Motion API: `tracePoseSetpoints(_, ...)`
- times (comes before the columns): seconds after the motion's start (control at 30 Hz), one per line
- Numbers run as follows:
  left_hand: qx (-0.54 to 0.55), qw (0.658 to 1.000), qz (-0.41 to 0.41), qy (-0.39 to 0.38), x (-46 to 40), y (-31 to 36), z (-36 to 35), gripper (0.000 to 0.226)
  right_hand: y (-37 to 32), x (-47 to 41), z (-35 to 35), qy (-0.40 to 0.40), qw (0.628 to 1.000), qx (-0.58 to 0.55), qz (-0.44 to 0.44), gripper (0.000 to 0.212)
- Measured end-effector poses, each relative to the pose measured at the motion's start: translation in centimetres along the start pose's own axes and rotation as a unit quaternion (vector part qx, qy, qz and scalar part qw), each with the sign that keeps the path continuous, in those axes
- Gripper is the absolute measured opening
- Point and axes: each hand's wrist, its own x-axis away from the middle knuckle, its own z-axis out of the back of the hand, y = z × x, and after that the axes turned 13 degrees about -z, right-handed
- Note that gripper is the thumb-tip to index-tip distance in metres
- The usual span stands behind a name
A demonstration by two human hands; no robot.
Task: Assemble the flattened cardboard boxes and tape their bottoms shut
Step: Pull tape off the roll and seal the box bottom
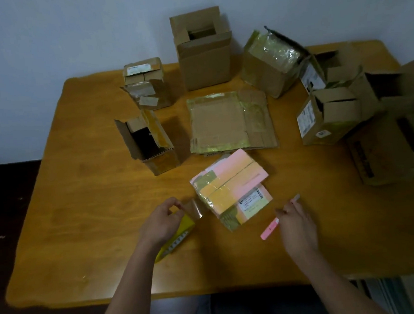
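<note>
The pink box [230, 189] lies near the front of the bench [81, 190], its bottom seam up and partly taped. Our left hand [161, 223] pinches a strip of clear tape [196, 208] drawn from the yellow dispenser [179, 234]; the right hand [295, 220] holds a pink cutter [270, 231] in curled fingers. We judge it best to keep the strip taut, centre it along the seam and press outward.

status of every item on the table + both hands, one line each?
pink box: assembled, seam taped
tape strip: pulled out, pinched by left hand
yellow tape dispenser: under left hand
right hand: holding pink cutter
flattened cardboard: flat, unassembled
tall box: upright, top open
long box: top open
</note>
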Motion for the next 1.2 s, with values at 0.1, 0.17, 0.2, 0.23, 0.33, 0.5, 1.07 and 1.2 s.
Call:
tracePoseSetpoints(0.1, 0.017, 1.000, 0.000, 0.003, 0.0, 0.0, 0.0, 0.017, -0.2, -0.3, -0.2, 0.016, 0.999, 0.048, 0.020, 0.018)
tracePoseSetpoints(0.17, 0.019, 1.000, -0.005, 0.006, 0.1, 0.0, 0.0, 0.019, 0.3, -0.4, -0.1, 0.051, 0.998, 0.028, 0.029, 0.020)
tracePoseSetpoints(0.2, 0.019, 1.000, -0.005, 0.006, 0.1, 0.0, 0.0, 0.018, 0.6, -0.2, 0.1, 0.077, 0.996, -0.008, 0.038, 0.025)
tracePoseSetpoints(0.23, 0.020, 1.000, -0.006, 0.007, 0.1, 0.0, 0.0, 0.017, 0.7, 0.2, 0.7, 0.111, 0.991, -0.060, 0.045, 0.030)
tracePoseSetpoints(0.33, 0.023, 1.000, -0.008, 0.010, 0.0, 0.0, 0.0, 0.015, -0.4, 2.0, 2.4, 0.205, 0.938, -0.266, 0.080, 0.020)
tracePoseSetpoints(0.5, 0.016, 1.000, -0.017, 0.016, -0.2, 0.0, 0.0, 0.013, -6.2, 3.7, 4.0, 0.111, 0.811, -0.540, 0.197, 0.017)
tracePoseSetpoints(1.07, -0.002, 0.999, -0.019, 0.036, -0.5, -0.6, 0.0, 0.018, -10.8, 2.5, -0.8, -0.017, 0.849, -0.460, 0.259, 0.015)
tracePoseSetpoints(1.2, -0.008, 0.999, -0.028, 0.032, -0.3, -0.2, 0.1, 0.017, -9.4, 2.7, 0.9, -0.028, 0.822, -0.515, 0.241, 0.025)
